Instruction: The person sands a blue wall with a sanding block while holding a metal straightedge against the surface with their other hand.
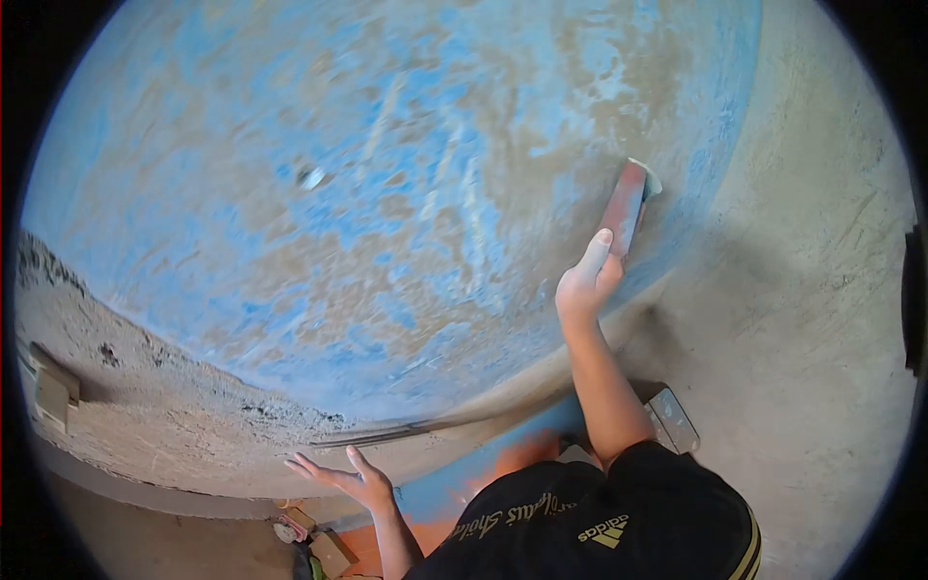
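My right hand (592,277) is wrapped round the lower end of a long, flat, reddish sanding block (625,208) and holds it against the patchy blue wall (387,222). A pale sheet curls out at the block's upper end. Whitish dust coats the thumb. Low in the view, my left hand (353,478) is open, its fingers spread, with nothing in it. It is nearest to the rough lower edge of the blue paint.
On the right is a bare grey wall (812,251). A switch plate (674,420) shows beside my right elbow. Another fitting (55,389) sticks out at far left. Boxes (332,553) and small items lie on the floor at bottom left.
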Demonstrator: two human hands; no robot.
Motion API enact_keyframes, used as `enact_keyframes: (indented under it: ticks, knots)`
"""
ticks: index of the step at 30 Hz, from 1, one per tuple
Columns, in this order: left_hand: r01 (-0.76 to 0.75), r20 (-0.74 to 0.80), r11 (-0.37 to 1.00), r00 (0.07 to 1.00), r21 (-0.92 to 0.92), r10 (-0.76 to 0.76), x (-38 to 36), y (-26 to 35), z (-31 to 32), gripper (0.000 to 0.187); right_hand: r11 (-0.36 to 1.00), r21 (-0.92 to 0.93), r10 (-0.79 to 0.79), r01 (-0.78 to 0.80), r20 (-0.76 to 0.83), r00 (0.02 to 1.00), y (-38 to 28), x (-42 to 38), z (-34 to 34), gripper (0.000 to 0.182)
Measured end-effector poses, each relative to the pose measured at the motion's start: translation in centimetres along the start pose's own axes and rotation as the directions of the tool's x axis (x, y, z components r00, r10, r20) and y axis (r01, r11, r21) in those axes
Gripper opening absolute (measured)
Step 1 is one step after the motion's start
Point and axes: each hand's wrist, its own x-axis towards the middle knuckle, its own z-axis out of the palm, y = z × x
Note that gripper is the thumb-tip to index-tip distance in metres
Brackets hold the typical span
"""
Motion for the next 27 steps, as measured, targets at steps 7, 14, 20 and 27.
enact_keyframes:
  ticks: [7,14,20,27]
  knots:
    - [-0.018,0.066,0.995,0.997,-0.093,0.024,1.2,-4.4,-0.6,0.087,0.967,-0.196,-0.102,0.164,0.290,0.951,-6.8,-2.4,-1.0,0.032]
    - [-0.030,0.116,0.978,0.992,-0.207,0.054,2.8,-5.6,-1.7,0.087,0.986,-0.086,-0.095,0.144,0.422,0.902,-9.7,-9.4,-1.7,0.047]
    - [-0.094,0.143,0.963,0.981,-0.253,0.133,2.6,-6.8,-2.1,0.085,0.830,-0.520,-0.004,0.202,0.357,0.934,-8.4,-9.8,-1.2,0.050]
    - [-0.122,0.182,0.952,0.967,-0.279,0.177,2.8,-7.1,-2.4,0.086,0.971,-0.189,0.188,-0.145,0.237,0.953,-10.2,-11.0,-0.2,0.048]
